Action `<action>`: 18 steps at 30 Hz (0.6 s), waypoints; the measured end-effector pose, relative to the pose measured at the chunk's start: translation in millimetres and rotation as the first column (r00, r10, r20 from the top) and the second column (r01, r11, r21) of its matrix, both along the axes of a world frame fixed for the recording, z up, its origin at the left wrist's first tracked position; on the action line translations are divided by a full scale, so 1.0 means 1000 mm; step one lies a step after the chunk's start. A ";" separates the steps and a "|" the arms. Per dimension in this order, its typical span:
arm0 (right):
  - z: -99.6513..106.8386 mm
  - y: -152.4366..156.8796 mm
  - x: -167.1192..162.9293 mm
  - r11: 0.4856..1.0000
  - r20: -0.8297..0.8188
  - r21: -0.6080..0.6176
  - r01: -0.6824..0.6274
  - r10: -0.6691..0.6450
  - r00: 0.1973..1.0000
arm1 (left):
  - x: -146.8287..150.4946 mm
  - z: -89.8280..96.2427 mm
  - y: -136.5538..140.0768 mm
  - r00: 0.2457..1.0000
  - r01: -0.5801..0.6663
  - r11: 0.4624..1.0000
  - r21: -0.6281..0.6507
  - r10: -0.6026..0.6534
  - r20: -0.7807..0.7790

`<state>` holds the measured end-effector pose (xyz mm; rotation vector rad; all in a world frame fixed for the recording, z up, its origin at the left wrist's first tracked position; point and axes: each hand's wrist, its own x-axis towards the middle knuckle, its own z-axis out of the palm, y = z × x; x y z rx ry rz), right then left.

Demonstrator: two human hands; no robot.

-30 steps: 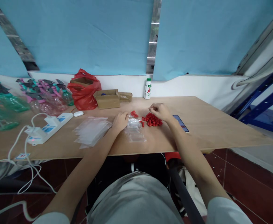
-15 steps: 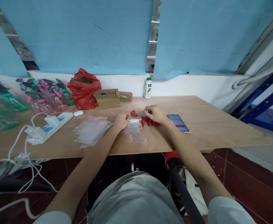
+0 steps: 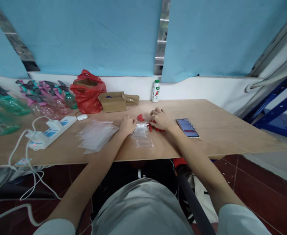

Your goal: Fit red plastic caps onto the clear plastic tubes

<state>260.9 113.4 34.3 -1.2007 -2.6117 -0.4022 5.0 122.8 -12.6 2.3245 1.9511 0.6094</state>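
My left hand (image 3: 128, 125) rests on the table at the left edge of a row of clear thin tubes (image 3: 143, 135), which lie side by side and look to be in clear plastic. Its fingers are curled closed; what they may hold is too small to make out. Over a pile of small red pieces (image 3: 150, 128) is my right hand (image 3: 161, 119), fingers bent and apart, touching or just above them. It covers most of that pile. A few more red pieces (image 3: 140, 117) lie behind the tubes, between my hands.
Flat clear plastic bags (image 3: 98, 135) lie left of my left arm. Farther left are a power strip (image 3: 52, 133) with cables and several spray bottles (image 3: 47, 107). A red bag (image 3: 88, 98), cardboard box (image 3: 112, 102) and white bottle (image 3: 155, 91) stand behind. A phone (image 3: 188, 127) lies right.
My right hand has come down slightly over the red pile, its fingers spreading from a closer, pinched shape and hiding more pieces. My left hand stays nearly still.
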 end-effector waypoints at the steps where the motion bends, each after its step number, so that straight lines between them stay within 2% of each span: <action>1: -0.001 0.001 0.002 1.000 0.003 -0.007 0.017 -0.017 1.000 | 0.000 0.000 0.000 1.000 -0.011 1.000 0.000 0.011 -0.013; 9: -0.005 0.014 0.020 0.998 -0.032 -0.044 0.050 -0.052 0.998 | -0.001 -0.001 0.000 0.998 -0.047 0.999 -0.010 0.047 -0.050; 14: -0.006 0.013 0.014 0.999 -0.026 -0.038 0.031 -0.032 0.999 | 0.000 -0.001 0.000 0.998 -0.049 0.999 -0.007 0.048 -0.027; 18: -0.008 0.009 0.007 0.996 -0.047 0.015 0.084 -0.083 0.995 | 0.001 0.000 0.000 0.999 -0.039 0.999 -0.017 0.039 -0.003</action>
